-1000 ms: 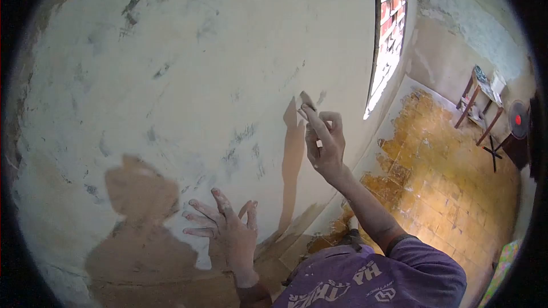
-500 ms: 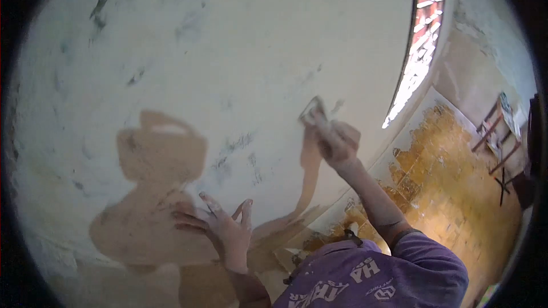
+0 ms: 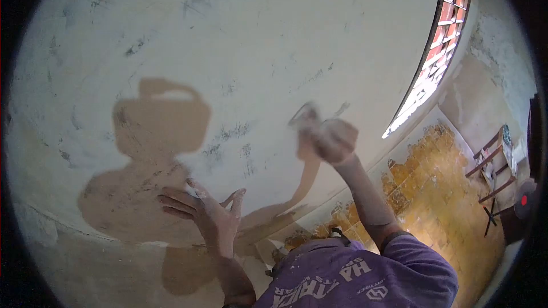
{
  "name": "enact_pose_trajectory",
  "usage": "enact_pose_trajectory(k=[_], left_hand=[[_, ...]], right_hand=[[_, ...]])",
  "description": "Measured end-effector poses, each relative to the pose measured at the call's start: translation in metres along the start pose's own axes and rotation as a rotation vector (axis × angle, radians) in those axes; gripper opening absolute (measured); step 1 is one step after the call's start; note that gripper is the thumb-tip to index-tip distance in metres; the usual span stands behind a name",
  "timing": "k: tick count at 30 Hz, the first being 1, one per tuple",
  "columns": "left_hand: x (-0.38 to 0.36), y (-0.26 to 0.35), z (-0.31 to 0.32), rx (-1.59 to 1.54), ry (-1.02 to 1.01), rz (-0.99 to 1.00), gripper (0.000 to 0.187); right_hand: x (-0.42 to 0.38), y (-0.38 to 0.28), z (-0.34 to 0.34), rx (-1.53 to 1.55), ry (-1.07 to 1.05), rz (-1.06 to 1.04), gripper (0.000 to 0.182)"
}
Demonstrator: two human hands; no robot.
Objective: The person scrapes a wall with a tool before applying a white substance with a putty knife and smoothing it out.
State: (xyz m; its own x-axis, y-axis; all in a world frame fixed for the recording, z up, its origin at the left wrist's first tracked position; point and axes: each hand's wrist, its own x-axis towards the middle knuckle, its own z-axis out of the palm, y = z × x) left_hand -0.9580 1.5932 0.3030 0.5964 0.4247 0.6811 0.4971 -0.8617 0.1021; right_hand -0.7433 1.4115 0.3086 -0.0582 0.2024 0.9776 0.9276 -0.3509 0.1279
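My right hand is closed on a small folded sheet, which looks like sandpaper, held against the pale wall. Motion blurs both the sheet and the fingers. Lower and to the left, my left hand has its fingers spread, with whitish dust on them and nothing held. It is at the wall, though whether the palm touches cannot be told. Dark scuffs mark the surface between and above the hands.
Sunlight comes through a slatted window at the upper right. Below lies a yellow tiled floor with white splashes along the wall's foot. A wooden chair-like frame stands at the far right. My shadow falls on the wall.
The view has shifted, with the window now farther right. My right hand has moved slightly with the sheet across the wall; my left hand stays spread, a little farther left in view.
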Motion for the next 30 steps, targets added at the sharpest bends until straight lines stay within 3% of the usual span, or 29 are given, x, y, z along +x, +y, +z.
enact_pose_trajectory(k=[3, 4, 5, 7, 10, 11, 13, 14, 17, 18, 21, 22, 25, 26, 27, 29, 30], left_hand=[[-0.003, -0.002, 0.002, 0.014, -0.007, 0.003, 0.125], [-0.003, -0.003, 0.003, 0.019, -0.005, 0.007, 0.125], [-0.001, -0.003, 0.003, 0.022, -0.003, 0.015, 0.125], [0.000, 0.002, 0.001, 0.050, -0.046, -0.041, 0.126], [0.000, 0.001, 0.001, 0.067, -0.055, -0.036, 0.126], [-0.001, 0.000, 0.003, 0.065, -0.045, -0.024, 0.126], [-0.006, -0.011, 0.012, -0.256, -0.206, -0.191, 0.125], [-0.006, -0.012, 0.014, -0.337, -0.239, -0.219, 0.125], [-0.006, -0.012, 0.014, -0.357, -0.202, -0.185, 0.125], [-0.007, -0.013, 0.015, -0.296, -0.154, -0.144, 0.125], [-0.011, -0.019, 0.024, -0.055, 0.021, 0.005, 0.129], [-0.011, -0.019, 0.025, -0.047, 0.035, 0.015, 0.129], [-0.014, -0.020, 0.031, -0.015, 0.072, 0.047, 0.129], [-0.016, -0.021, 0.033, -0.002, 0.082, 0.058, 0.128], [-0.017, -0.021, 0.035, 0.006, 0.076, 0.056, 0.128], [-0.021, -0.019, 0.037, 0.022, 0.068, 0.048, 0.128], [-0.021, -0.018, 0.037, 0.024, 0.073, 0.048, 0.128]], right_hand=[[0.002, -0.006, 0.002, 0.049, 0.105, 0.359, 0.021], [-0.013, 0.000, 0.012, 0.139, 0.137, 0.120, 0.035], [-0.007, -0.010, 0.002, 0.057, -0.030, -0.026, 0.032], [-0.001, -0.009, 0.000, -0.039, -0.032, -0.059, 0.030], [0.002, 0.001, -0.001, 0.056, 0.216, 0.608, 0.036], [-0.006, 0.002, 0.001, 0.079, 0.195, 0.503, 0.036], [-0.046, 0.002, 0.015, 0.121, 0.154, 0.289, 0.036], [-0.055, -0.006, 0.017, 0.101, -0.055, 0.234, 0.032], [-0.054, 0.011, 0.002, -0.042, 0.018, 0.119, 0.029], [-0.046, 0.011, -0.004, 0.037, 0.087, 0.393, 0.032], [-0.051, -0.005, 0.002, 0.129, 0.095, 0.673, 0.017], [-0.048, -0.003, 0.006, 0.166, 0.207, 0.350, 0.009], [-0.056, 0.024, -0.014, -0.077, -0.037, 0.142, 0.005], [-0.050, 0.031, -0.022, -0.067, -0.044, 0.367, 0.003], [-0.039, 0.031, -0.027, 0.126, 0.116, 0.851, 0.003], [-0.028, 0.025, -0.024, 0.077, 0.179, 0.883, 0.003], [-0.042, 0.028, -0.021, 0.126, 0.109, 0.671, 0.004]])
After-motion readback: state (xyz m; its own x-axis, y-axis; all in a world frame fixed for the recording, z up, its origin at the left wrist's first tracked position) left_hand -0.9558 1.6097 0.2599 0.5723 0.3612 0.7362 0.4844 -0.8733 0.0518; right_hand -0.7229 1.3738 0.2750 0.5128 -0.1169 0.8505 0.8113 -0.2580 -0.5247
